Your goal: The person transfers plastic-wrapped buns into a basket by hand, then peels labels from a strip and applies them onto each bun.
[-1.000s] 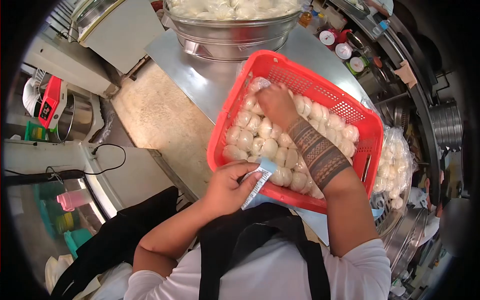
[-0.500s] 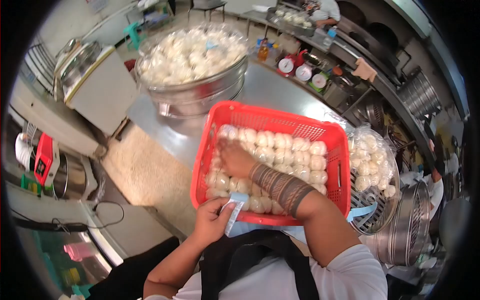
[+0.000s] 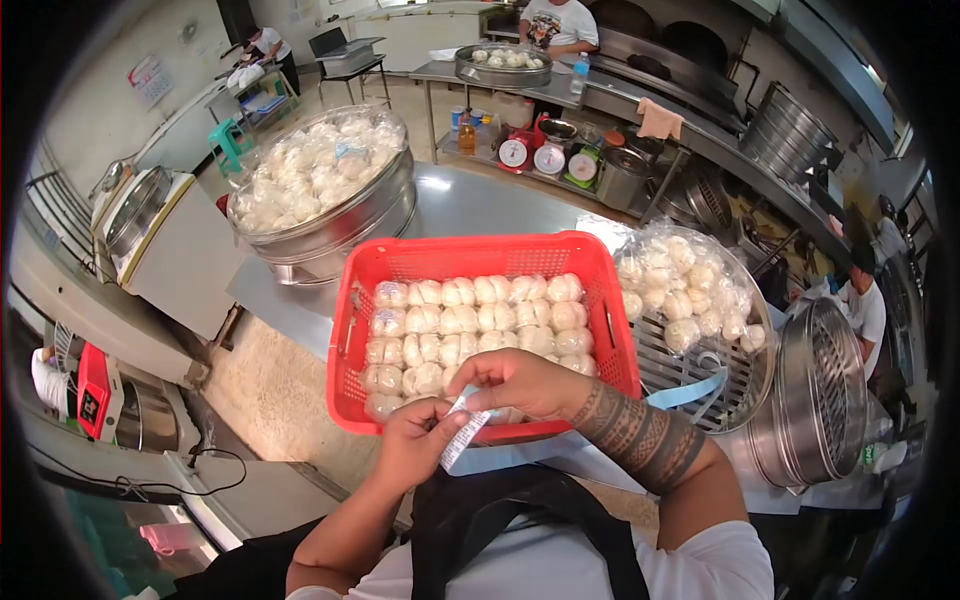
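My left hand (image 3: 410,440) pinches a strip of printed labels (image 3: 463,440) on pale blue backing, over the near edge of a red plastic basket (image 3: 465,245). My right hand (image 3: 525,383), below a patterned forearm, is closed at the strip's upper end with fingertips together. Rows of white buns in clear plastic wrap (image 3: 458,320) fill the basket. Labels show on a couple of buns at its far left corner. The nearest row is partly hidden behind my hands.
A steamer (image 3: 335,235) heaped with bagged buns stands on the metal table (image 3: 470,200) beyond the basket. At right, more bagged buns (image 3: 690,290) lie on a slotted steamer tray (image 3: 720,395), beside stacked steamers (image 3: 815,390). Two coworkers (image 3: 560,25) (image 3: 862,300) are nearby.
My right hand has come back from the basket's far left corner to the label strip in my left hand. The view has shifted, showing more of the room.
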`<act>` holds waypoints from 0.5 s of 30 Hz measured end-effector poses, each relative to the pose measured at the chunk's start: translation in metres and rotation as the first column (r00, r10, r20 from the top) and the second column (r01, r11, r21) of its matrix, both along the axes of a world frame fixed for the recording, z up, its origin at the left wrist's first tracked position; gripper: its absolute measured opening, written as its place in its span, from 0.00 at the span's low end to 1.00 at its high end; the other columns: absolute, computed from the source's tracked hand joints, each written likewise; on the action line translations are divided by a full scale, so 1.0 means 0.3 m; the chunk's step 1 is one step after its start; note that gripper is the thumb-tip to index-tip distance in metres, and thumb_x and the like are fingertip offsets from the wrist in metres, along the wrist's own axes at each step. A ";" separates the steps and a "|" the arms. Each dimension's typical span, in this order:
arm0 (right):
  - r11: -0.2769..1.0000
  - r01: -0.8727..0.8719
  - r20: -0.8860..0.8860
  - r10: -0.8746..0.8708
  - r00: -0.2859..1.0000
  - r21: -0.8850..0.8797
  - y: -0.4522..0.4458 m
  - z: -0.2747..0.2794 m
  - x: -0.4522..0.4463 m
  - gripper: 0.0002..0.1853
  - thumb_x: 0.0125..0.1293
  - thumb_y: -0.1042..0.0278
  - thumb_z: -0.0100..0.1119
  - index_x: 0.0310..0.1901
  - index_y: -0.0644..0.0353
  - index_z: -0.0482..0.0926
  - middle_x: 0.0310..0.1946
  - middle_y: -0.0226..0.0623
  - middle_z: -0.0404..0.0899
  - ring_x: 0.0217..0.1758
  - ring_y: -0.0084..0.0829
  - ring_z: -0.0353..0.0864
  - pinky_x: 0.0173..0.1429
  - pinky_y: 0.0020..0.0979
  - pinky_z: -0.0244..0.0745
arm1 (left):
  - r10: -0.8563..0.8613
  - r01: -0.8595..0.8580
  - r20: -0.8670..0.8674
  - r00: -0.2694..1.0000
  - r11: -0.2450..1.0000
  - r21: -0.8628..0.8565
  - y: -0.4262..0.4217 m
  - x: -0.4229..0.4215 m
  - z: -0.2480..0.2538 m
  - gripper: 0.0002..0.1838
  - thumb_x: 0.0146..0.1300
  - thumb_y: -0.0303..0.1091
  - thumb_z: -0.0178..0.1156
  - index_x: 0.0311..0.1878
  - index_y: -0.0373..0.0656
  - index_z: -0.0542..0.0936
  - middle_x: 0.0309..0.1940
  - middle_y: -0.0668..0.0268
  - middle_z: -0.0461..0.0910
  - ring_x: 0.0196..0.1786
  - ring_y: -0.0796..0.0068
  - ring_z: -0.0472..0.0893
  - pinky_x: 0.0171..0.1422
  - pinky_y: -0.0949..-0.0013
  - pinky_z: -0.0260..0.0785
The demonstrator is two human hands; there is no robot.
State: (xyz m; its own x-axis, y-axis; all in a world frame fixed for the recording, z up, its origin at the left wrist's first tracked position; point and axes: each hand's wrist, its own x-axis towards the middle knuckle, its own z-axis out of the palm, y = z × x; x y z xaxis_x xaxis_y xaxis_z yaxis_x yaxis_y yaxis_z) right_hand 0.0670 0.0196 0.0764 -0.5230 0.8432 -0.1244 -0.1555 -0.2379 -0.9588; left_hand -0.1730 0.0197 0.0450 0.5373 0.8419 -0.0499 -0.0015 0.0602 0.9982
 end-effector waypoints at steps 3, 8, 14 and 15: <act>0.989 0.135 0.055 -0.139 0.989 0.061 -0.100 0.024 0.094 0.08 0.73 0.72 0.68 0.50 0.63 0.82 0.43 0.28 0.83 0.47 0.17 0.81 0.55 0.25 0.77 | -0.037 0.041 0.067 0.997 0.997 -0.060 -0.048 0.083 0.013 0.06 0.75 0.29 0.68 0.45 0.36 0.86 0.37 0.71 0.85 0.39 0.86 0.79 0.44 0.77 0.73; 0.970 0.238 -0.067 -0.235 0.970 0.048 -0.223 0.008 0.200 0.06 0.73 0.75 0.67 0.47 0.61 0.80 0.42 0.26 0.81 0.45 0.17 0.79 0.54 0.24 0.76 | -0.101 0.116 0.103 0.990 0.980 -0.161 -0.169 0.171 0.028 0.05 0.74 0.27 0.68 0.47 0.36 0.86 0.41 0.71 0.86 0.43 0.84 0.80 0.48 0.76 0.74; 0.974 0.225 -0.120 -0.220 0.968 0.033 -0.311 -0.023 0.264 0.08 0.72 0.75 0.67 0.50 0.61 0.81 0.41 0.24 0.80 0.45 0.16 0.78 0.52 0.24 0.76 | -0.097 0.096 0.012 0.995 0.995 0.041 -0.238 0.223 0.032 0.07 0.73 0.27 0.69 0.50 0.36 0.87 0.44 0.70 0.87 0.46 0.83 0.81 0.53 0.73 0.75; 0.974 0.224 -0.142 -0.219 0.965 0.019 -0.317 -0.003 0.271 0.09 0.72 0.75 0.67 0.51 0.61 0.81 0.41 0.24 0.80 0.44 0.15 0.78 0.52 0.23 0.75 | -0.069 0.073 -0.058 0.996 0.995 0.061 -0.245 0.218 0.012 0.09 0.72 0.28 0.70 0.51 0.36 0.88 0.44 0.70 0.87 0.47 0.82 0.81 0.54 0.73 0.75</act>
